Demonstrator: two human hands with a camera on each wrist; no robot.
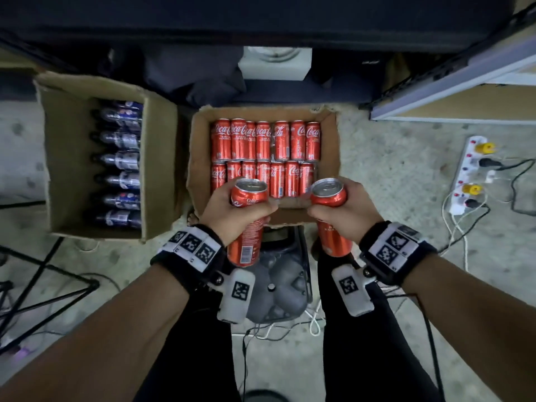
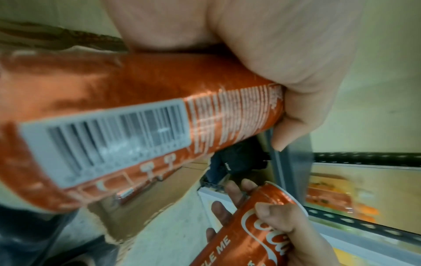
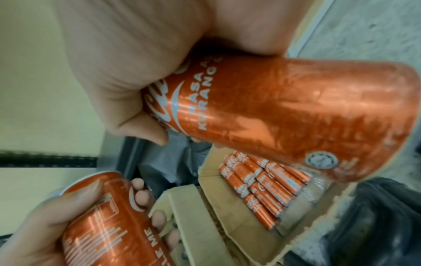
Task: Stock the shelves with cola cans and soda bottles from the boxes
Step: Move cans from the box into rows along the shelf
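Observation:
My left hand [image 1: 224, 211] grips a red cola can [image 1: 247, 227] around its middle, top end up, just above the near edge of the open cardboard box [image 1: 200, 158]. My right hand [image 1: 346, 216] grips a second red cola can [image 1: 329, 195] the same way, beside the first. Two rows of cola cans [image 1: 264, 146] lie in the box. In the left wrist view the fingers [image 2: 284, 63] wrap the can [image 2: 136, 108]. In the right wrist view the fingers [image 3: 127, 72] curl round the other can [image 3: 284, 108].
A taller box [image 1: 69, 158] at the left holds several dark soda bottles [image 1: 121, 161]. A shelf edge [image 1: 464, 79] runs at the upper right. A power strip [image 1: 470, 175] with cables lies on the floor at the right. Black stand legs [image 1: 43, 274] cross the lower left.

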